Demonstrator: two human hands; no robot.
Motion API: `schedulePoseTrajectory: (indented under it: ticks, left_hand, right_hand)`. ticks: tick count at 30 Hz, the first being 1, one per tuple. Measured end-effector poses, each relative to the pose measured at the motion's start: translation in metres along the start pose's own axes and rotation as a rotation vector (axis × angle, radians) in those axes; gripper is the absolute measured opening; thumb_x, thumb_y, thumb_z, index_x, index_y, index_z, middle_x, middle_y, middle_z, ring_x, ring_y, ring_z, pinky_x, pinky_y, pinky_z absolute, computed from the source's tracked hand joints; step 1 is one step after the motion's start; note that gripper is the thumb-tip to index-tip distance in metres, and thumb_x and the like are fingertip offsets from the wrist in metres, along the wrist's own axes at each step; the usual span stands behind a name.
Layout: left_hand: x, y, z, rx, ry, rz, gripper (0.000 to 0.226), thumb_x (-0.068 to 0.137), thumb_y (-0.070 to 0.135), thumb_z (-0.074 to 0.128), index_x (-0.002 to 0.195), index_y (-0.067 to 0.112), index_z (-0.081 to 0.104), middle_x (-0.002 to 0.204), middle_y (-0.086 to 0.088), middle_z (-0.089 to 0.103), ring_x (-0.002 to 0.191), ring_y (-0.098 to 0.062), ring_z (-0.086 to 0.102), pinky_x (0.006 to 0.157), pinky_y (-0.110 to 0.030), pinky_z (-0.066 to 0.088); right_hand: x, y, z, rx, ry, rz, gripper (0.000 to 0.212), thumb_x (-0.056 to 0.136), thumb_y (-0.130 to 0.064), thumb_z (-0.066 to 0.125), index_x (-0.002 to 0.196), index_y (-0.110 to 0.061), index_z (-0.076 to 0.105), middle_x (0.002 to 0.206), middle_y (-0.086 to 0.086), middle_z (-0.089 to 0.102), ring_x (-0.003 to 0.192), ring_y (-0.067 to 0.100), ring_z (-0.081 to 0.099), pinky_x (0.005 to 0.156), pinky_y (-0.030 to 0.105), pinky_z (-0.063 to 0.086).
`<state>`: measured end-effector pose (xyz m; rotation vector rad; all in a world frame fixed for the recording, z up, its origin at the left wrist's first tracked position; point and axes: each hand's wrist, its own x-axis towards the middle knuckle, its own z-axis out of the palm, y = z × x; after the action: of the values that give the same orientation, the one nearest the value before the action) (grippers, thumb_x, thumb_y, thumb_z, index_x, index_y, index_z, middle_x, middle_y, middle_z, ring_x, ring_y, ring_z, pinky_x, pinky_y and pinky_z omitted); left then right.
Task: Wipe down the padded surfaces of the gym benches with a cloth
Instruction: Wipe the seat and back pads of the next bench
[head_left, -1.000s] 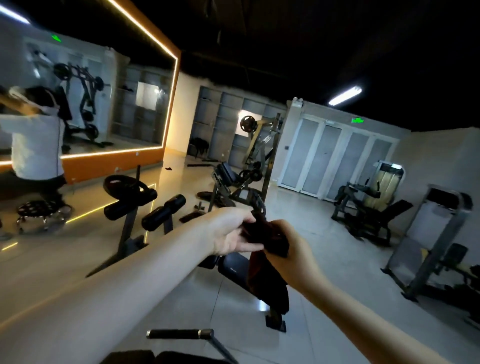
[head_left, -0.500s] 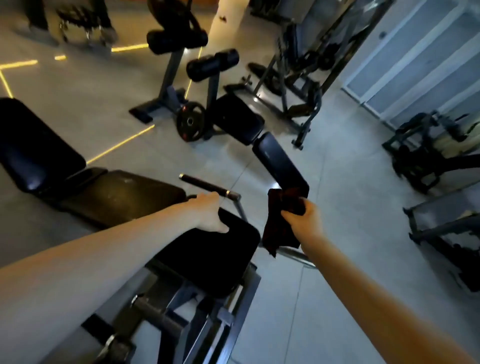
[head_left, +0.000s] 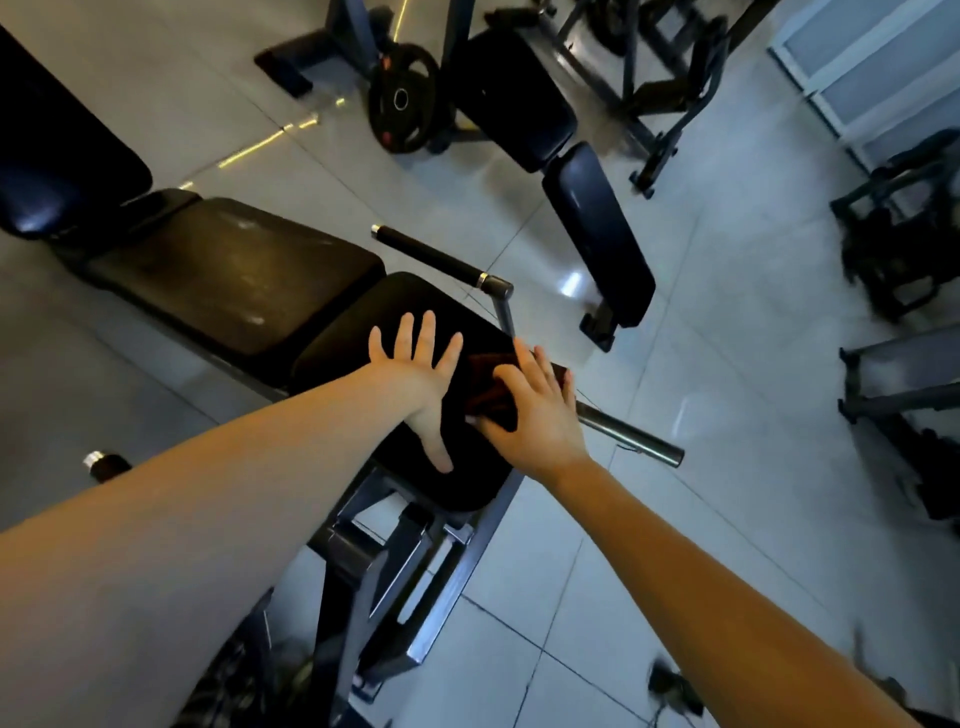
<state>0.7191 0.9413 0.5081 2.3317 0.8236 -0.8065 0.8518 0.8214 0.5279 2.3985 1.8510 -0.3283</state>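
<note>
Head view, cloth (head_left: 484, 385) seemingly beneath right hand (head_left: 535, 418), fingers (head_left: 525, 358) flat, left hand (head_left: 415, 376) beside, fingers (head_left: 427, 335) spread

cloth (head_left: 491, 387) on seat pad (head_left: 415, 312), right side

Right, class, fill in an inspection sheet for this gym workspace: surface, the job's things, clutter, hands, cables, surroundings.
Surface: black seat pad of the nearest bench; the middle pad beyond it shows pale scuffs.
Job's things: dark red cloth lying on the right side of the seat pad.
Clutter: weight plate standing on edge on the floor.
Hands: left hand flat on the seat pad, fingers spread; right hand pressing the cloth with straight fingers.
Cables: nothing seen.
Surroundings: grey tiled floor, a second bench further off, dark machines at the right.
</note>
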Motion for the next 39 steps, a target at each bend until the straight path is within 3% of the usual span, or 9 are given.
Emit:
schedulePoseTrajectory:
  ticks: [3,7,14,18,20,25,30,35,39]
  left_hand:
    - [0.003,-0.003,0.005,-0.011,0.000,0.014,0.156,0.054,0.069,0.081,0.140,0.024,-0.040,0.146,-0.016,-0.047,0.136,-0.038,-0.039,0.113,-0.061,-0.014]
    - [0.008,-0.007,0.006,-0.019,0.007,0.033,0.157,0.052,0.071,0.080,0.139,0.026,-0.042,0.145,-0.014,-0.049,0.135,-0.038,-0.041,0.111,-0.060,-0.016]
    - [0.012,-0.006,0.008,-0.027,0.001,0.022,0.158,0.049,0.075,0.079,0.139,0.027,-0.042,0.144,-0.013,-0.050,0.135,-0.037,-0.041,0.111,-0.060,-0.016]
    - [0.012,-0.008,0.007,-0.022,-0.001,0.016,0.158,0.050,0.074,0.080,0.138,0.027,-0.043,0.143,-0.013,-0.051,0.135,-0.038,-0.041,0.111,-0.060,-0.016]
    - [0.011,-0.008,0.007,-0.022,-0.009,0.022,0.158,0.050,0.073,0.080,0.137,0.028,-0.044,0.143,-0.013,-0.051,0.135,-0.038,-0.042,0.111,-0.060,-0.016]
    - [0.010,-0.006,0.008,-0.029,-0.017,0.025,0.157,0.051,0.070,0.081,0.138,0.030,-0.043,0.142,-0.012,-0.052,0.133,-0.037,-0.044,0.110,-0.060,-0.018]
    - [0.011,-0.008,0.007,-0.052,-0.010,0.031,0.157,0.050,0.071,0.081,0.138,0.029,-0.043,0.143,-0.011,-0.052,0.133,-0.036,-0.044,0.109,-0.059,-0.019]
    - [0.009,-0.008,0.009,-0.062,0.012,-0.003,0.158,0.049,0.073,0.081,0.140,0.027,-0.040,0.144,-0.010,-0.051,0.135,-0.035,-0.043,0.111,-0.058,-0.018]
    - [0.000,-0.008,0.016,-0.139,0.038,-0.090,0.159,0.047,0.073,0.081,0.138,0.030,-0.042,0.143,-0.013,-0.051,0.135,-0.035,-0.041,0.110,-0.063,-0.013]
  right_hand:
    - [-0.013,-0.008,0.009,-0.017,0.001,0.030,0.051,0.096,-0.035,0.052,0.144,-0.026,0.036,0.162,-0.001,0.007,0.149,0.023,-0.008,0.119,0.049,-0.011]
    - [-0.015,-0.013,0.017,-0.089,-0.008,0.084,0.064,0.102,-0.029,0.039,0.153,-0.034,0.002,0.162,-0.002,-0.002,0.148,0.024,-0.014,0.117,0.049,-0.013]
    - [0.038,-0.002,0.004,-0.048,-0.084,0.133,0.067,0.096,-0.008,0.040,0.153,-0.035,0.015,0.163,-0.004,0.003,0.148,0.027,-0.012,0.114,0.062,-0.009]
    - [0.035,-0.008,0.005,0.035,-0.045,0.171,0.066,0.095,-0.005,0.042,0.152,-0.029,0.021,0.162,-0.004,0.012,0.149,0.024,-0.007,0.114,0.060,-0.010]
    - [0.012,-0.011,0.012,0.031,-0.002,0.123,0.065,0.094,-0.004,0.046,0.152,-0.025,0.023,0.161,-0.002,0.016,0.149,0.024,-0.005,0.115,0.057,-0.010]
    - [-0.048,-0.008,0.038,0.101,0.129,-0.107,0.066,0.077,0.005,0.071,0.138,-0.012,0.050,0.146,0.012,0.046,0.142,0.037,0.021,0.109,0.065,0.011]
    - [0.008,-0.004,0.014,-0.001,0.026,-0.069,0.070,0.088,0.006,0.048,0.150,-0.022,0.031,0.160,0.001,0.020,0.149,0.027,-0.003,0.111,0.053,-0.017]
    - [0.042,-0.012,0.002,0.025,-0.038,0.047,0.078,0.084,0.010,0.042,0.151,-0.025,0.027,0.161,-0.003,0.015,0.149,0.023,-0.005,0.112,0.056,-0.016]
    - [-0.015,-0.009,0.016,0.042,0.025,-0.070,0.072,0.082,0.009,0.053,0.147,-0.018,0.037,0.157,0.003,0.028,0.149,0.028,0.006,0.114,0.063,-0.006]
